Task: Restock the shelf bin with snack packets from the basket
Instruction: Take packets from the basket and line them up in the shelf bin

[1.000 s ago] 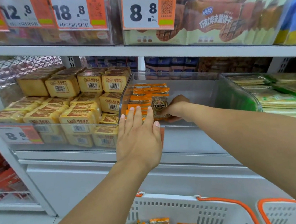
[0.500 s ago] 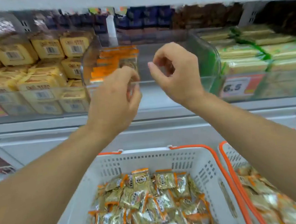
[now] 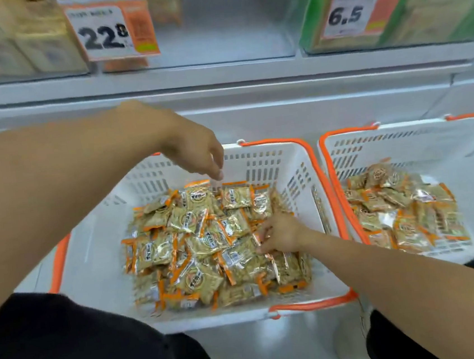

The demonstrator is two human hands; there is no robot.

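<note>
Packets (image 3: 207, 241) heaped loose in the near basket (image 3: 295, 161), which sits below the clear bin (image 3: 228, 25) so each load travels a short way up. My right hand (image 3: 279, 236) lies low on the heap, fingers curled onto a packet at its right side; whether it has a firm hold, I cannot tell. My left hand (image 3: 198, 154) hangs above the far end, fingers drooping, holding nothing, placed to take a second load. A second basket (image 3: 401, 135) stands just beside.
</note>
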